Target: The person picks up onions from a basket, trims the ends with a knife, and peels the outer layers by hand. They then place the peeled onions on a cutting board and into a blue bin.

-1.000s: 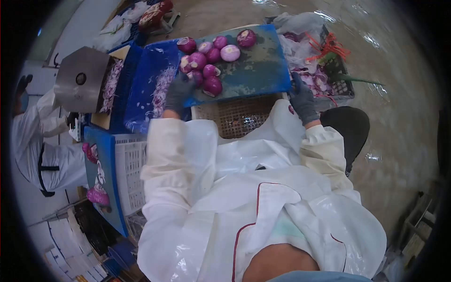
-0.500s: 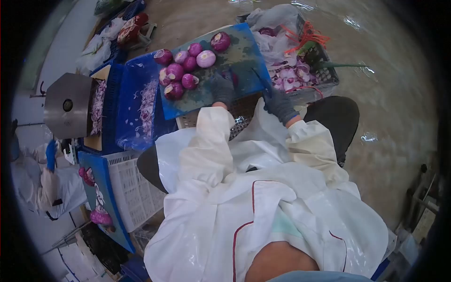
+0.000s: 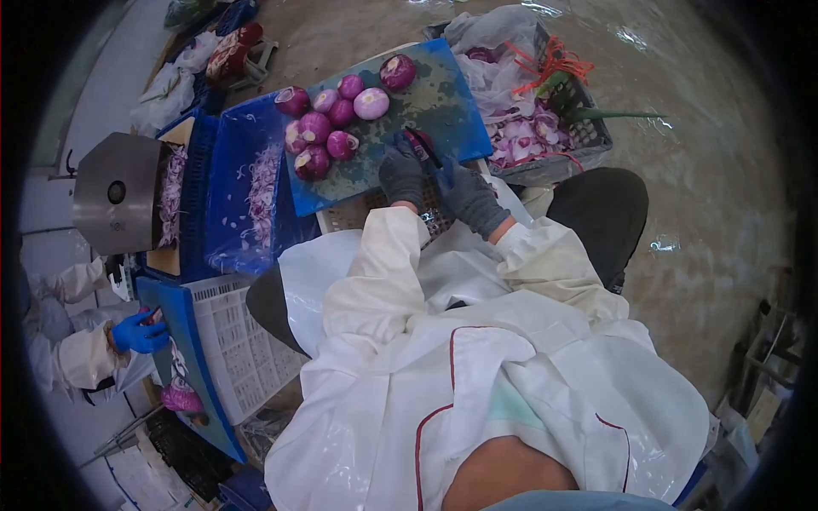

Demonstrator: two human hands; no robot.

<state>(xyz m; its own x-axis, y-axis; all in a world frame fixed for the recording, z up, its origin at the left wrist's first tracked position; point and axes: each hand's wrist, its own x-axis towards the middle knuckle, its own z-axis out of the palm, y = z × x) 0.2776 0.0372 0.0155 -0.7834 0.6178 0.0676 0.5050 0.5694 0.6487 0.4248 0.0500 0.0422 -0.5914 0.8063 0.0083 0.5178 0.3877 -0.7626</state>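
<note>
The grey-gloved fingers of the left hand (image 3: 400,175) are pressing together round a dark purple onion (image 3: 421,135), and the onion is sitting on the near right part of a big blue board (image 3: 452,81). The grey-gloved fingers of the right hand (image 3: 470,202) are curling round a knife (image 3: 433,156), and its dark blade is pointing at the onion, right beside the left hand. The fingers are hiding the handle, and it is hard to tell if the blade is cutting in. The two hands are nearly touching. Past the left hand, a bunch of purple onions (image 3: 314,129) is sitting on the far left part of the board. A holey basket (image 3: 336,219) is showing under the board's near edge. To the right, a dark crate (image 3: 586,134) is holding onion peels (image 3: 524,142), clear plastic (image 3: 490,34), red string (image 3: 562,64) and a long green stalk (image 3: 622,113). To the left, a blue bin (image 3: 227,170) is holding thin onion shreds (image 3: 262,200), and a shiny metal machine (image 3: 115,166) is standing past it. Lower down on the left, another person's blue-gloved hand (image 3: 141,333) is touching a pink piece (image 3: 152,316) on a second blue board (image 3: 202,366), where a bright purple onion (image 3: 181,398) is lying too. A white crate (image 3: 243,341) is standing by that board, and the floor (image 3: 707,170) to the right is shining wet
</note>
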